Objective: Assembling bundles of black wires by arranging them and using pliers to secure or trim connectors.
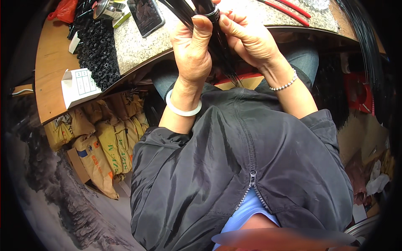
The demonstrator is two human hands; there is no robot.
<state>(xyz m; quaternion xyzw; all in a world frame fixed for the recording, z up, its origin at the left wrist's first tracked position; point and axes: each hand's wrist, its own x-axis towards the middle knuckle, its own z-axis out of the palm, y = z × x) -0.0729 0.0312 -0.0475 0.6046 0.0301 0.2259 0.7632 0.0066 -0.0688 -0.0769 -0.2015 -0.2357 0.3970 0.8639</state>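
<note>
At the top middle, over the table edge, my left hand point(190, 54) is closed round a bundle of thin black rods point(220, 48). Their thin ends fan out downward between my wrists. A thick black tube point(204, 6) with a ring-like collar rises from the bundle beside my left thumb. My right hand point(250, 38) is closed too, its thumb and fingertips pinched at the collar's right side. A small reddish bit shows at those fingertips, too small to name. The upper end of the tube is cut off by the picture's edge.
Left of my hands lie a phone point(145, 16), a heap of small black star-shaped parts point(102, 58) and a white box point(79, 90). Red-handled pliers point(293, 14) lie at the right. Long black strands point(366, 46) hang over the right edge. Filled sacks point(111, 142) stand below the table.
</note>
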